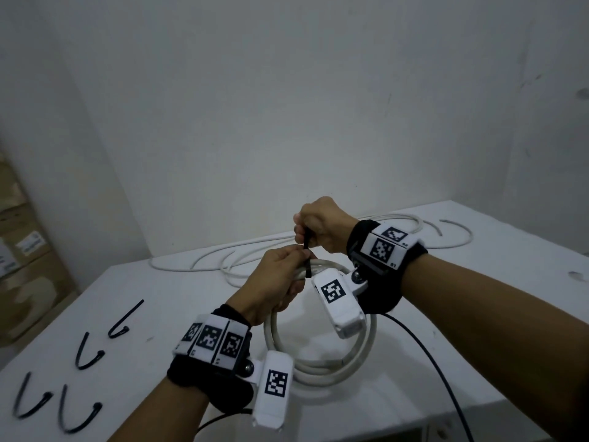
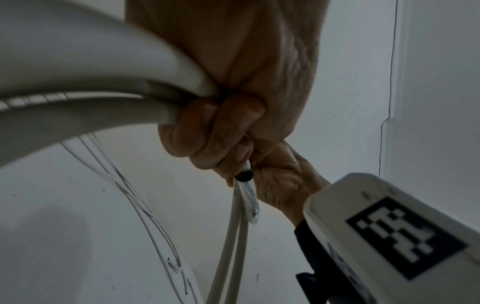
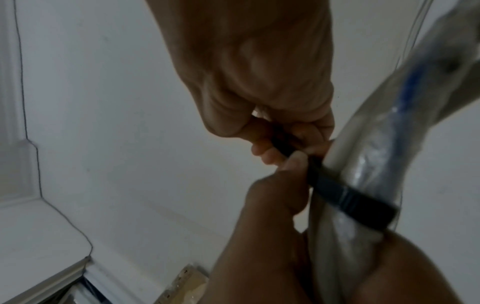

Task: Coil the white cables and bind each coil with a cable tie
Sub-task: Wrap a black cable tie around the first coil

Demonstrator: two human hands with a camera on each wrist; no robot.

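A coil of white cable [image 1: 322, 362] is held upright above the white table [image 1: 478, 330]. My left hand [image 1: 280, 279] grips the top of the coil [image 2: 103, 107], fingers curled round the strands. A black cable tie [image 1: 307, 256] is wrapped round the strands there, and its band [image 3: 348, 197] crosses the cable [image 3: 363, 164] in the right wrist view. My right hand [image 1: 315, 228] pinches the tie's free end just above the left hand, fingers curled on it [image 3: 280, 144]. The tie's black head [image 2: 244, 175] shows by the left fingers.
Loose white cable [image 1: 255, 250] sprawls over the back of the table, another length [image 1: 452, 231] at the back right. Several spare black ties [image 1: 79, 409] lie near the front left. A black cord [image 1: 439, 368] trails off the front edge. Cardboard boxes [image 1: 25, 266] stand at the left.
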